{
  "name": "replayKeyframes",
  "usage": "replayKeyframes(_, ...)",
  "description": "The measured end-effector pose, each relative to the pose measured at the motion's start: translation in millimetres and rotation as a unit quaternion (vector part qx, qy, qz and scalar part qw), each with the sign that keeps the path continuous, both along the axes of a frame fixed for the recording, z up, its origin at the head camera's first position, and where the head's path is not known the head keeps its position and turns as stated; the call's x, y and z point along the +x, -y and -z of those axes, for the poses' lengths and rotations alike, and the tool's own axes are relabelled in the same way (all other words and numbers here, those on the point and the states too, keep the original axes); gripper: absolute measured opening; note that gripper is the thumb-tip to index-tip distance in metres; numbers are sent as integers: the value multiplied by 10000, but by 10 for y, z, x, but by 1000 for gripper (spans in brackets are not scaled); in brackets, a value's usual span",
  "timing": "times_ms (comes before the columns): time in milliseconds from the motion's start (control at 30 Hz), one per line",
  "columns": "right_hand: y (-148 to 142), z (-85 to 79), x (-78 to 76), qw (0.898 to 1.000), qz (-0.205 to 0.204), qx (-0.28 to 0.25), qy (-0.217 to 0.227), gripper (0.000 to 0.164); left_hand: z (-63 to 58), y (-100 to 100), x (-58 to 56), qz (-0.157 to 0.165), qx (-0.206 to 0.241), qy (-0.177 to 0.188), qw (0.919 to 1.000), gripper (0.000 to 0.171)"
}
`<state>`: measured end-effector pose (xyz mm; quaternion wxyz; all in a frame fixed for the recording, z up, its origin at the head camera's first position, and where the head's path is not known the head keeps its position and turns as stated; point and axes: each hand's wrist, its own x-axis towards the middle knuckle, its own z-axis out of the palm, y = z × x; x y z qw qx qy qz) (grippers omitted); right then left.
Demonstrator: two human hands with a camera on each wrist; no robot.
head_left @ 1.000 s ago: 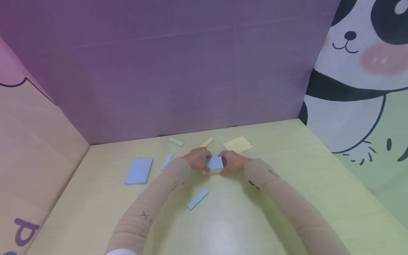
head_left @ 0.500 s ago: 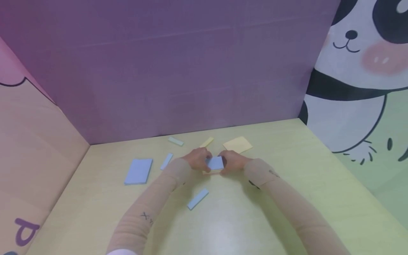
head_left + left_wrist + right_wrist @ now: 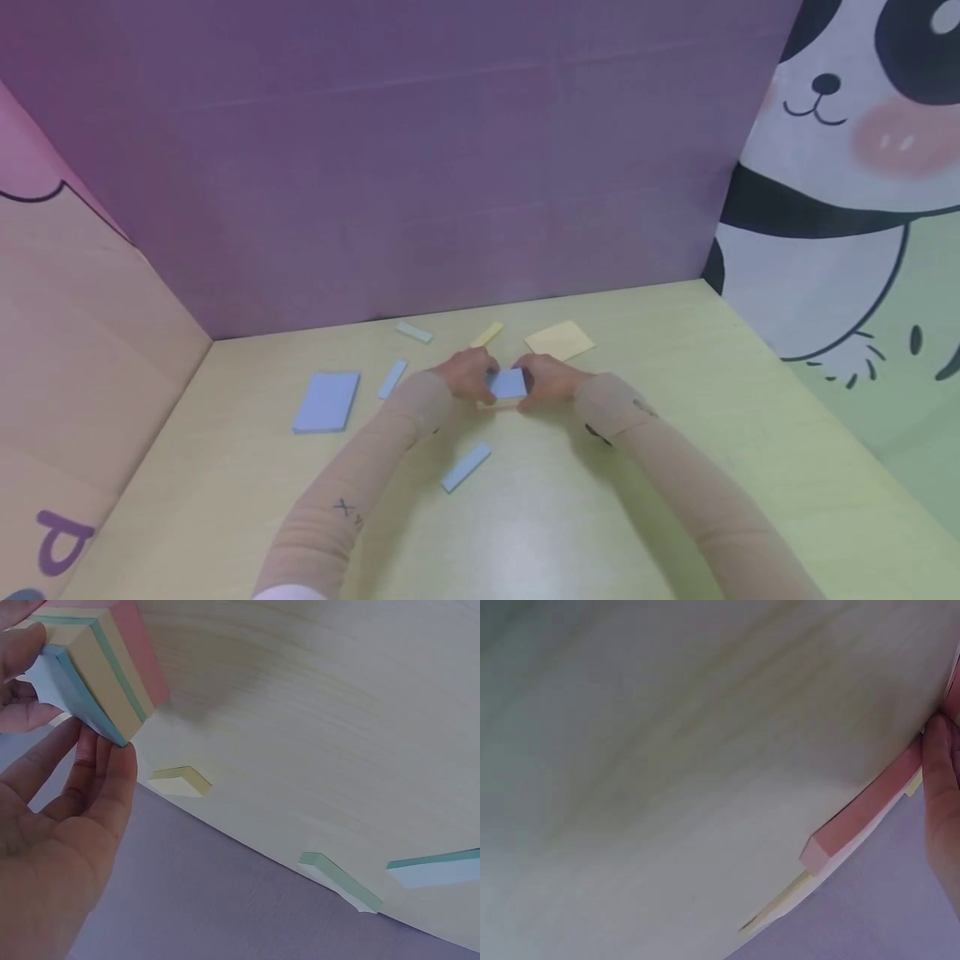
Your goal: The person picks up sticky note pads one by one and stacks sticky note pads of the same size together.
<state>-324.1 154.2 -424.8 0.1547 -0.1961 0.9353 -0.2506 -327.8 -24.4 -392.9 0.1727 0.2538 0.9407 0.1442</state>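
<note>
A small square stack of sticky note pads (image 3: 508, 383) stands on the table between my hands, blue on top. In the left wrist view the stack (image 3: 97, 664) shows layers of blue, yellow, green and pink. My left hand (image 3: 467, 375) grips its left side with fingers and thumb. On the opposite side my right hand (image 3: 552, 380) holds it too, its palm turned inward. Beside the right hand in the right wrist view lies a pink strip (image 3: 866, 810), which the head view does not show. A yellow strip (image 3: 487, 335) lies just behind the left hand.
A larger blue pad (image 3: 326, 403) lies at the left, with a blue strip (image 3: 392, 379) beside it. Towards the back wall are a green strip (image 3: 414, 332) and a yellow pad (image 3: 561, 340). Another blue strip (image 3: 466, 468) lies in front, between the forearms.
</note>
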Motion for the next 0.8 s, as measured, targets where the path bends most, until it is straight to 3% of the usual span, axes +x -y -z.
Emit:
replayKeyframes(500,6,-12,14,9995,-273,-51,-166,65,-85,4,63,235,-205,-167,9994,58)
replayKeyframes(633,0,-82,35,9995,-281,-42,-114,76,-141,19,110,302,-218,-229,9990,64)
replayKeyframes(800,-49,-309,76,9989,-351,-302,-105,80,-303,103,208,292,-9,-348,9990,62)
